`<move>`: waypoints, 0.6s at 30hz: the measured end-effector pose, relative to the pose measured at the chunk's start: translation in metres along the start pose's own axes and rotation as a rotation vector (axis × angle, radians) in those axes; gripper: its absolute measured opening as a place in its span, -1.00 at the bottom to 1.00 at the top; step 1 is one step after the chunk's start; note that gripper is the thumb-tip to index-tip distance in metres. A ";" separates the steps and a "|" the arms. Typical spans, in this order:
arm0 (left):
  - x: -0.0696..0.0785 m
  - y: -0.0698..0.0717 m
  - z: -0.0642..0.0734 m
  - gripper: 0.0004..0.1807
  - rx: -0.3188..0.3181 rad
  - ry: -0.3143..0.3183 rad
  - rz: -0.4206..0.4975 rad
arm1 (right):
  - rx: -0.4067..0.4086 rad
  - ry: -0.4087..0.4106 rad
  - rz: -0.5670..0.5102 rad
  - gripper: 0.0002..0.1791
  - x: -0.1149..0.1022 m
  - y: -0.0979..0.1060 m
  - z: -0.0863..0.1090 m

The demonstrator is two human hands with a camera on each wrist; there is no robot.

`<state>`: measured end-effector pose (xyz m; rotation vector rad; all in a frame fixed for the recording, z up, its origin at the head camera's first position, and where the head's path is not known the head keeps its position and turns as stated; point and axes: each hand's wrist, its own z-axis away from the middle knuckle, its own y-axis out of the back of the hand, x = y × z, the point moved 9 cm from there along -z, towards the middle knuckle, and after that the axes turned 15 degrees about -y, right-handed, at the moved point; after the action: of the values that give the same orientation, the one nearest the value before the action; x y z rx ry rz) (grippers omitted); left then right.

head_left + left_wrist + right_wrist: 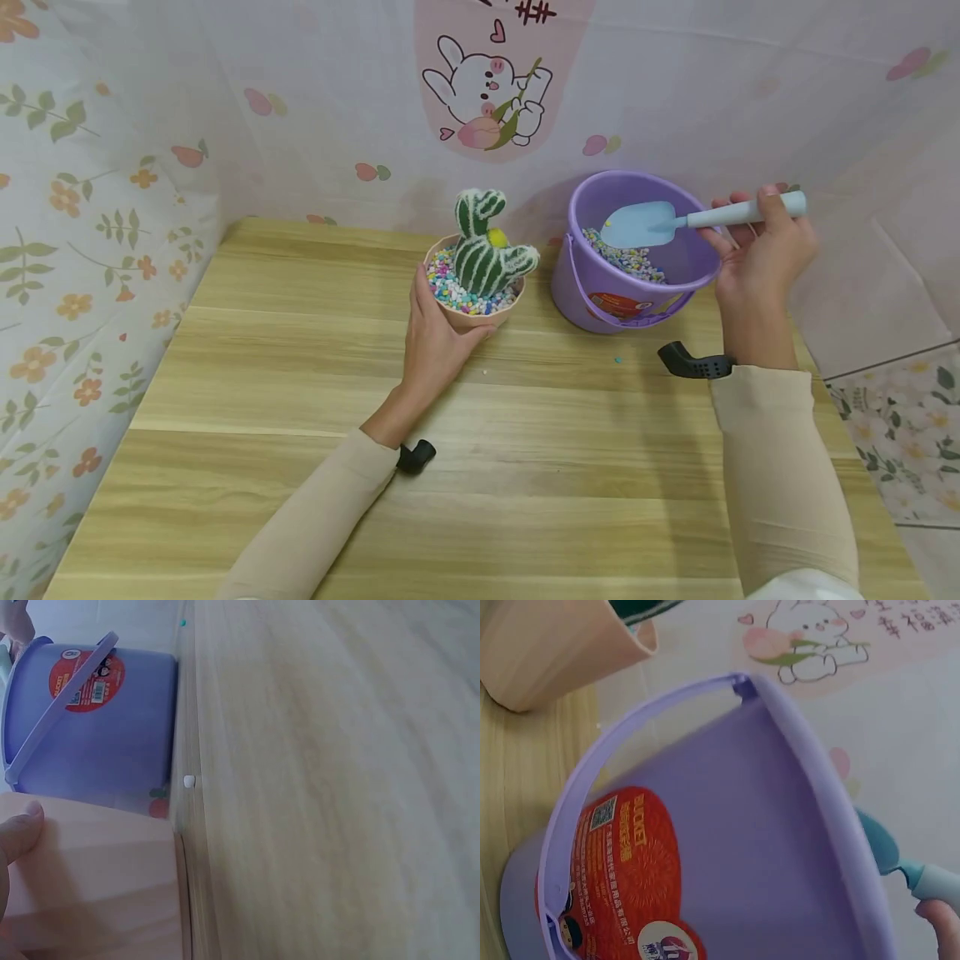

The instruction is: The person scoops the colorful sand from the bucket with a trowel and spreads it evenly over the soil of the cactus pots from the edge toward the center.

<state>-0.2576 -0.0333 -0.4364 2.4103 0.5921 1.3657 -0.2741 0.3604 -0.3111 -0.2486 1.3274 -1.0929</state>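
My right hand [765,242] grips the pale handle of a light blue trowel [645,225], whose blade is over the mouth of a purple bucket [592,292]. One small yellow bit lies on the blade. Multicoloured pebbles [626,258] cover the bottom of the bucket. My left hand [438,342] holds the near left side of a peach flowerpot [483,321], thumb along its front. From the pot rises a green and white knitted cactus [483,265] with a yellow ball, set in coloured pebbles. In the right wrist view the bucket wall hides most of the trowel [877,840].
A white pebble [189,781] and a teal pebble [618,360] lie loose on the wooden table [525,500]. Behind the pot and bucket hangs a printed cloth [315,125] with a rabbit picture. The bucket's handle [592,765] hangs down its front.
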 end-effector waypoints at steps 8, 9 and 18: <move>-0.001 -0.002 -0.002 0.44 0.004 0.003 -0.021 | 0.015 -0.054 0.020 -0.70 0.001 0.008 -0.012; 0.000 -0.003 -0.003 0.44 0.008 0.002 -0.020 | 0.014 -0.054 0.024 -0.72 0.001 0.008 -0.013; -0.001 -0.006 -0.009 0.44 0.028 0.011 -0.027 | -0.010 -0.041 0.095 -0.83 0.003 0.002 -0.024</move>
<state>-0.2668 -0.0279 -0.4355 2.4089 0.6484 1.3697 -0.2938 0.3695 -0.3216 -0.2122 1.2952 -0.9968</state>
